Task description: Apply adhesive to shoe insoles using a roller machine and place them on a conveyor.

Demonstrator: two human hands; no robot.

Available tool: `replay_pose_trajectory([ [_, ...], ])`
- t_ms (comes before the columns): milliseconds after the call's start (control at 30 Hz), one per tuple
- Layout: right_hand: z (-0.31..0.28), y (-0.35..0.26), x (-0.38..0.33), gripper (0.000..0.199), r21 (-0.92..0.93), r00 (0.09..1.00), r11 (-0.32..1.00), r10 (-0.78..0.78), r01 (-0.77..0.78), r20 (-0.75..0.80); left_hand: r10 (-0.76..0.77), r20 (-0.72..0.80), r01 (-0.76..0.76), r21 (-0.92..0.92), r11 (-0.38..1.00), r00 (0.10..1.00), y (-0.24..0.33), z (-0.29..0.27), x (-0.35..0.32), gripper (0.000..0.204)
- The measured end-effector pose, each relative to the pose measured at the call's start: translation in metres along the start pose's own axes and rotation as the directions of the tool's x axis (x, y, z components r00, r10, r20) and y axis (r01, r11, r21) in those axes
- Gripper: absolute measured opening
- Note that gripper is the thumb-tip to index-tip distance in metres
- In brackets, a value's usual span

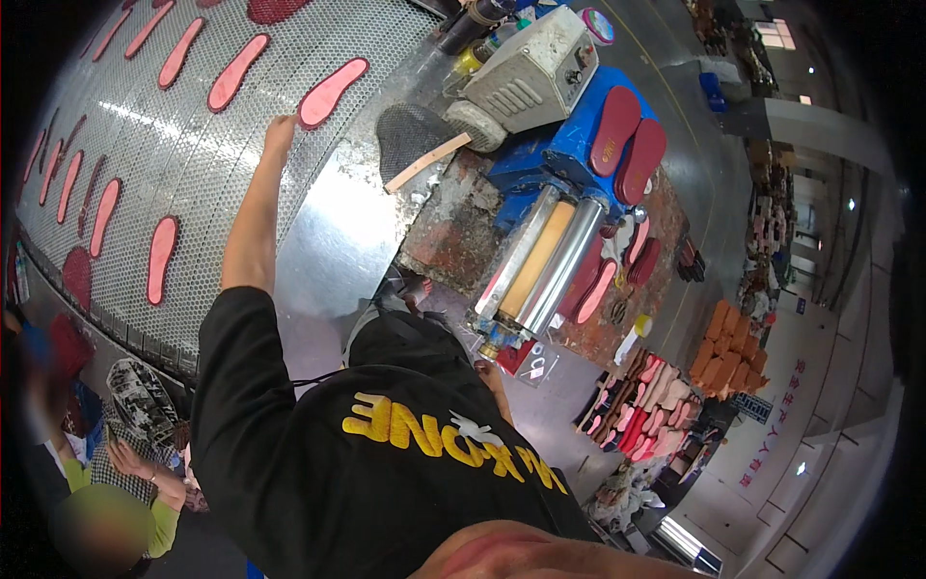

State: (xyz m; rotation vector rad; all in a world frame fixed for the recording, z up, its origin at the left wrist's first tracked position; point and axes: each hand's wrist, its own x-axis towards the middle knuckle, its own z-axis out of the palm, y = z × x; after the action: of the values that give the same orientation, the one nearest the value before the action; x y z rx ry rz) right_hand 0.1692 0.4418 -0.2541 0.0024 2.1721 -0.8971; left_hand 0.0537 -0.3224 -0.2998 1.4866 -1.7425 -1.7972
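Left hand (281,132) at pink insole (332,94); right hand (495,388) near roller (559,270) | both grips unclear | other insoles (238,73) spaced (likely against sticking)

Left: mesh conveyor (193,145), soles (238,72) spaced out along it. Left hand (281,132) at near end of rightmost sole (333,92); touching or just beside, unclear. Metal ledge (333,217) between conveyor and counter (446,217). On counter: roller machine (550,256), vented box (535,77) behind rollers, two insoles (615,130) atop machine, more soles (598,291) right of rollers. Right hand (490,376) near rollers' near end. Farther right, beyond counter: stacked soles (656,405). Lower left, beside conveyor: co-worker (135,461).
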Motion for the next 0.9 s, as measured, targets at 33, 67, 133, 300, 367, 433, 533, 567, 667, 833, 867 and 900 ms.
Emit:
replay_pose_trajectory([
  [33, -0.002, 0.002, 0.004, 0.015, -0.036, 0.997, 0.997, 0.074, -0.073, 0.021, 0.016, -0.004, -0.016, -0.013, 1.0, 1.0, -0.006, 0.006, -0.007, 0.039],
  [67, -0.005, 0.005, 0.009, 0.02, -0.1, 0.975, 0.971, 0.22, -0.219, 0.005, 0.007, 0.051, -0.006, -0.031, 0.999, 0.999, -0.017, 0.011, -0.022, 0.036],
  [133, -0.011, 0.012, 0.02, 0.018, -0.103, 0.991, 0.989, 0.112, -0.104, 0.073, 0.095, 0.101, -0.099, 0.031, 0.995, 0.99, -0.041, 0.014, -0.064, 0.032],
  [300, -0.036, 0.025, 0.054, 0.018, -0.157, 0.977, 0.988, 0.027, 0.006, 0.211, 0.243, 0.031, -0.244, 0.224, 0.944, 0.97, -0.109, -0.019, -0.201, 0.027],
  [367, -0.047, 0.025, 0.069, 0.019, -0.147, 0.963, 0.989, 0.037, 0.003, 0.267, 0.447, -0.142, -0.311, 0.535, 0.785, 0.883, -0.129, -0.045, -0.251, 0.029],
  [433, -0.057, 0.023, 0.084, 0.019, -0.127, 0.957, 0.992, 0.045, -0.008, 0.288, 0.356, -0.179, -0.217, 0.527, 0.822, 0.917, -0.144, -0.074, -0.289, 0.032],
  [533, -0.066, 0.026, 0.104, 0.02, -0.089, 0.95, 0.996, 0.047, -0.021, 0.309, 0.163, -0.298, 0.024, 0.537, 0.843, 0.941, -0.161, -0.103, -0.322, 0.036],
  [567, -0.067, 0.029, 0.111, 0.02, -0.072, 0.949, 0.997, 0.046, -0.025, 0.312, 0.166, -0.313, 0.022, 0.518, 0.855, 0.935, -0.165, -0.109, -0.328, 0.039],
  [667, -0.065, 0.045, 0.126, 0.021, -0.015, 0.946, 0.999, 0.038, -0.035, 0.322, 0.179, -0.332, 0.022, 0.52, 0.854, 0.926, -0.165, -0.113, -0.333, 0.042],
  [833, -0.056, 0.035, 0.129, 0.022, 0.184, 0.966, 0.98, 0.03, -0.079, 0.256, 0.214, -0.249, -0.064, 0.5, 0.863, 0.944, -0.137, -0.076, -0.322, 0.042],
  [867, -0.061, 0.024, 0.124, 0.023, 0.046, 0.95, 0.987, 0.137, -0.156, 0.282, 0.265, -0.194, -0.129, 0.522, 0.843, 0.944, -0.132, -0.063, -0.322, 0.041],
  [900, -0.063, 0.012, 0.12, 0.024, -0.101, 0.927, 0.963, 0.267, -0.249, 0.262, 0.343, -0.139, -0.214, 0.553, 0.805, 0.929, -0.129, -0.053, -0.321, 0.039],
])
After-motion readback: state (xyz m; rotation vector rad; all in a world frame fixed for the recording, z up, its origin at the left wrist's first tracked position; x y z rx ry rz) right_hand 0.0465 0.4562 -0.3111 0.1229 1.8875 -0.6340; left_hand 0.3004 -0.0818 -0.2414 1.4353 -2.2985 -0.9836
